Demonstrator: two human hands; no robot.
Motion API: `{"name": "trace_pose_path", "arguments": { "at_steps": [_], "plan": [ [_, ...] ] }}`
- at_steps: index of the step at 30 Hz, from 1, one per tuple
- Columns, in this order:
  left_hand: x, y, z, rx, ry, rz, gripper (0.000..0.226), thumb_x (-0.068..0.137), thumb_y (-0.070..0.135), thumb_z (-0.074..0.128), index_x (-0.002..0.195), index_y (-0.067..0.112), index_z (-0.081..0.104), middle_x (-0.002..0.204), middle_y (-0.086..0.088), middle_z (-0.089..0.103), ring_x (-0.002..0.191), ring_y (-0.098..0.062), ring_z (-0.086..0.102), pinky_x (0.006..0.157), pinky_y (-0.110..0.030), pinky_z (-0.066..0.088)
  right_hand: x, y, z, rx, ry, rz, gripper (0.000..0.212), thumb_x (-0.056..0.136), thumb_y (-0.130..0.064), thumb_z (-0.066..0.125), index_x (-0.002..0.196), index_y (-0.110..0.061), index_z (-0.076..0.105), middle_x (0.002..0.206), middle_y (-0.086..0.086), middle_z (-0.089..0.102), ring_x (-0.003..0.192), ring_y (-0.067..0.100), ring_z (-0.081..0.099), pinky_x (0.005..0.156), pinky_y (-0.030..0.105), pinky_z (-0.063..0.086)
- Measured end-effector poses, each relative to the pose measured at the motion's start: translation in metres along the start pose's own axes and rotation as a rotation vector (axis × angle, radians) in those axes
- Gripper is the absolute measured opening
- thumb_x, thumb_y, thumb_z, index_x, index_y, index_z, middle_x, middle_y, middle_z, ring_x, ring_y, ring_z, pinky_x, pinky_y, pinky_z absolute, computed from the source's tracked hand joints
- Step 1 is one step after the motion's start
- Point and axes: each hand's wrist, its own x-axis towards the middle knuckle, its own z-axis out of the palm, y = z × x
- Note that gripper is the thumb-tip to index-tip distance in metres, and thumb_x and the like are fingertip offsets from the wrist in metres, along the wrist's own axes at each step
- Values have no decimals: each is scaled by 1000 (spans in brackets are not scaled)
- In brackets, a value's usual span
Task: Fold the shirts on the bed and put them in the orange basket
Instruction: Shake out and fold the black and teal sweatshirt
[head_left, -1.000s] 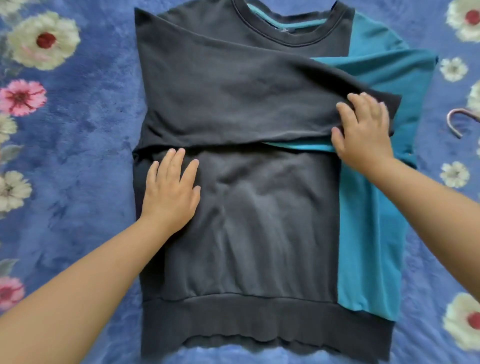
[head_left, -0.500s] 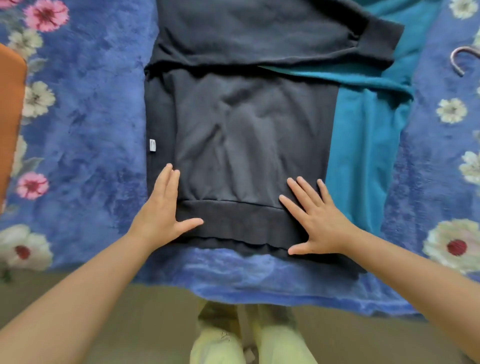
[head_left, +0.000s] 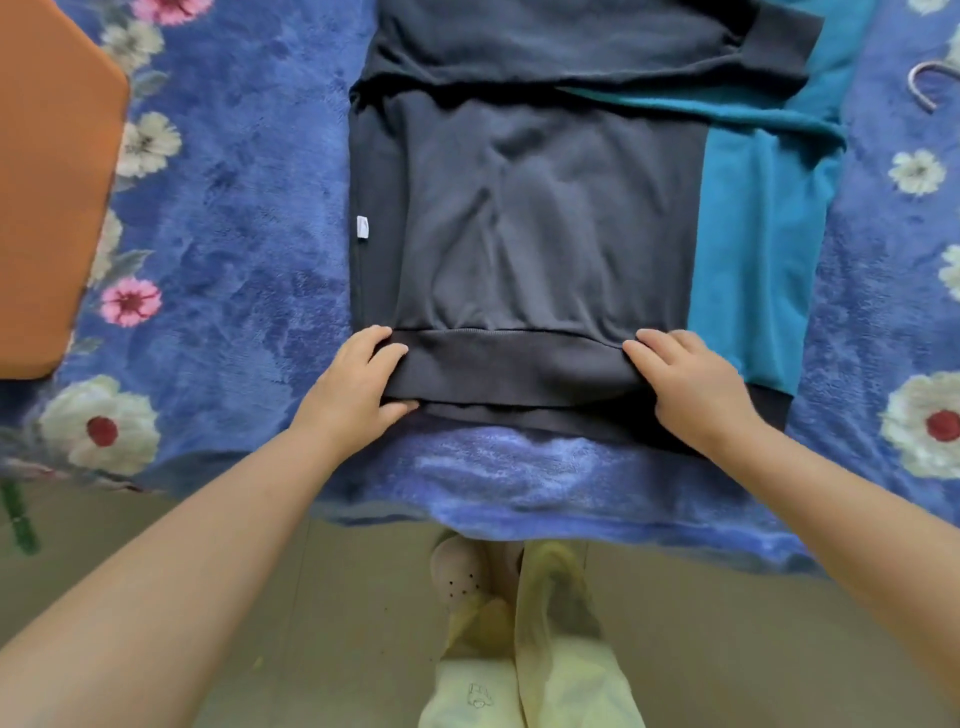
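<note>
A dark grey and teal sweatshirt (head_left: 540, 218) lies flat on the blue flowered bed cover (head_left: 249, 218), its sleeves folded across the chest and its ribbed hem toward me. My left hand (head_left: 358, 384) grips the hem's left end, fingers curled over the band and thumb under its edge. My right hand (head_left: 691, 384) grips the hem further right, fingers bent onto the band near the teal panel. The orange basket (head_left: 52, 197) stands at the far left, cut off by the frame.
A hanger hook (head_left: 930, 83) lies on the bed at the upper right. The bed's near edge runs just below the hem; below it are the floor, my pale yellow trousers (head_left: 535, 675) and a slipper.
Both hands left the sleeve fold and dropped to the bottom hem; since half a second ago their flat fingers have curled round the band. The view tilted down toward the bed edge.
</note>
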Motion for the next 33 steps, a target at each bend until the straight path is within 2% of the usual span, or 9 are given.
{"name": "trace_pose_path", "arguments": {
  "at_steps": [7,9,12,15,19,24,28,31,33],
  "plan": [
    [0,11,-10,124,177,-163,40,79,-9,48,116,5,55,117,-15,47,105,-33,44,67,-41,37,-7,14,-44,-11,38,159,35,54,21,58,82,2,65,73,18,57,65,36,54,44,35,45],
    [0,12,-10,252,212,0,34,65,-17,56,94,1,57,91,-19,51,76,-35,52,44,-31,26,-14,15,-45,-74,-3,147,33,50,22,63,78,4,62,71,19,55,63,36,54,42,32,41],
    [-12,10,-9,239,304,80,24,48,-18,51,66,-1,50,61,-18,45,46,-31,46,44,-16,10,-21,12,-37,-147,-11,92,33,45,20,65,70,2,55,66,19,50,56,34,53,38,26,32],
    [-31,-1,-4,69,261,-269,22,73,-14,41,91,-4,50,92,-24,46,68,-40,46,50,-38,24,-27,1,-23,-179,-37,-16,37,41,16,60,69,-4,47,62,16,48,50,31,50,35,25,28],
    [-39,-11,2,182,95,-420,27,83,-8,36,107,3,41,102,-20,49,76,-34,44,61,-38,32,-38,-12,-4,-173,-103,-71,34,38,17,57,64,-3,49,59,15,46,48,29,48,37,24,24],
    [-24,0,8,467,34,-303,32,85,0,44,116,9,42,118,-15,41,109,-31,41,82,-39,36,-67,-1,2,-195,-157,-3,41,43,-1,62,79,-4,44,69,15,50,57,31,51,44,32,36],
    [-21,2,22,536,88,80,68,59,8,72,123,1,49,137,-24,40,129,-39,35,103,-50,22,-94,11,2,-281,-110,95,65,46,-19,60,107,-3,45,117,17,44,105,32,43,84,46,30],
    [-16,1,27,562,58,171,89,37,13,85,120,-5,57,124,-30,53,117,-45,51,93,-58,39,-91,9,4,-263,-143,189,84,42,-5,72,120,-3,40,130,19,35,117,32,35,96,51,20],
    [-9,4,23,566,76,213,78,42,10,83,114,-4,57,115,-31,58,106,-46,58,82,-60,45,-81,8,5,-239,-104,196,68,55,-5,61,120,-3,41,130,23,43,117,33,39,97,52,26]
  ]
}}
